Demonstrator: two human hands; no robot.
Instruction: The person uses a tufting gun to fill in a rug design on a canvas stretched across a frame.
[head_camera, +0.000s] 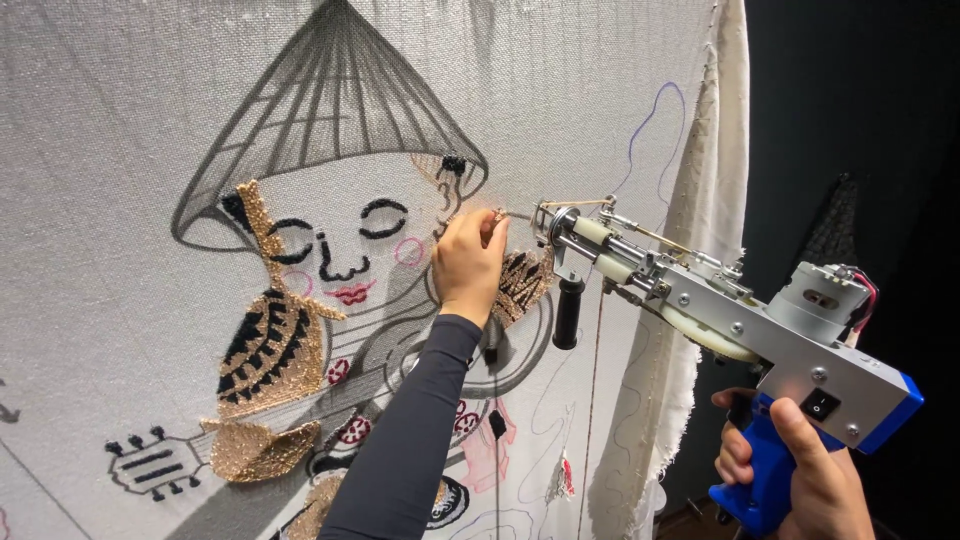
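Left hand (468, 262): fingers bunched together, tips pinching at the nose of the tufting gun (700, 310), where a thin tan yarn (592, 400) runs. Whether the tips clamp the yarn or the needle itself cannot be told; too small. Knuckles rest against or just off the cloth (120, 150). Dark sleeve (410, 430) runs down and left from the wrist to the bottom edge.

Right hand (800, 470): fingers wrapped shut around the gun's blue handle (765, 480), thumb lying up the side near the black switch. Hand sits low right, well clear of the cloth.

Gun: long axis runs from lower right up to upper left, nose pointing left at the cloth, just right of the left fingertips. Silver body, a motor housing on top at the rear, a black front grip (567, 312) hanging down unheld.

Cloth: pale weave stretched upright, filling the left two thirds. Its right edge is loose, a cream selvage (690, 200) folded and hanging in a strip down past the gun. Beyond that edge, dark open room on the right, where the gun body and right hand sit.

On the cloth: a drawn figure in a conical hat (330, 110), face partly tufted in black and red, gold and black tufted patches (270, 350) below left, an outlined guitar head at far lower left. Nose of the gun meets the cloth beside the hat's right brim.
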